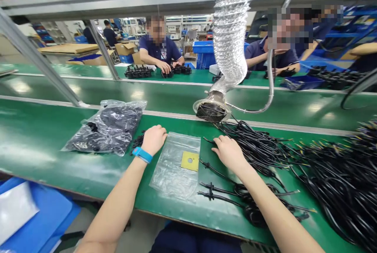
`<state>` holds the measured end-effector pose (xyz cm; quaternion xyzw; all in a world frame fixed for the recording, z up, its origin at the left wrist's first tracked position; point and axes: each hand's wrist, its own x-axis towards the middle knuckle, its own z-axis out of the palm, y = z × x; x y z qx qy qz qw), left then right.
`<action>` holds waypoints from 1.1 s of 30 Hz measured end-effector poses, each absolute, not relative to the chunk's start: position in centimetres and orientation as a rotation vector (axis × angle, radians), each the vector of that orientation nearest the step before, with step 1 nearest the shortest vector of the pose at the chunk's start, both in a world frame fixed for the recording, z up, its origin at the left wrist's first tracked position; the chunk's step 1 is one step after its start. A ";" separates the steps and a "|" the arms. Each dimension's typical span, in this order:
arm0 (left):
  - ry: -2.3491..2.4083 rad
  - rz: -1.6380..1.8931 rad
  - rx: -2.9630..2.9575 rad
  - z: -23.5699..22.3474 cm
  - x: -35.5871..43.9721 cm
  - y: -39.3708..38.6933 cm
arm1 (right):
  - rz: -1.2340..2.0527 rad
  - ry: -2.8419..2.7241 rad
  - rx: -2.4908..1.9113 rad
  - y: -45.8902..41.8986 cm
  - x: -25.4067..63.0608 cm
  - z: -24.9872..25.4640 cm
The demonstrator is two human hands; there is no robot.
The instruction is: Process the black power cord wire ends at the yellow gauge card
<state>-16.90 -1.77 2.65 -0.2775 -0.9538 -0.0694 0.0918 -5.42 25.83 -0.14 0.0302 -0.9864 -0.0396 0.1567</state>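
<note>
My left hand [154,140], with a blue band at its wrist, is curled beside small black plastic parts [138,141]. Its fingertips are hidden, and I cannot see what they hold. My right hand [229,151] is closed around a black cable, whose end [207,140] sticks out left of the fingers. Between the hands lies a clear zip bag [173,178] with a yellow square plate [188,161], holed in the middle, on it. Below my right hand lie cables with black pieces fitted near their ends [211,191].
A clear bag of black parts [108,127] lies at left. Loose black cables [253,143] and a larger cable heap [338,182] cover the right side. A fan on a foil duct [211,111] hangs low ahead. Co-workers sit across the green bench [59,127].
</note>
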 end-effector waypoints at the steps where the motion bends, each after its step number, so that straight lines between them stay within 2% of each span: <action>1: -2.911 -0.111 -0.734 2.8 -17.7 -2.8 | -0.115 -2.852 0.093 25.7 -5.9 -0.4; 5: -3.059 0.016 -0.679 2.8 -19.2 -5.0 | 0.093 -2.861 0.016 25.6 -5.3 -0.2; 10: -3.091 0.024 -0.819 2.9 -19.2 -5.3 | 0.769 -2.680 0.027 23.9 -3.2 1.6; 13: -3.108 0.080 -0.870 3.1 -19.0 -5.4 | 0.952 -2.628 0.137 22.0 -2.6 1.3; 18: -3.063 0.102 -0.840 3.6 -18.6 -5.0 | 0.874 -2.652 0.189 20.3 -2.0 -0.6; 28: -2.888 -0.320 -0.806 2.7 -18.3 -3.6 | 0.425 -2.697 0.454 20.5 -1.8 -1.0; 31: -2.794 -0.589 -0.808 2.1 -17.8 -2.6 | 0.331 -2.720 0.516 20.3 -1.7 -0.9; 33: -2.717 -0.922 -0.831 1.7 -17.1 -1.6 | 0.386 -2.706 0.508 20.3 -1.7 -0.8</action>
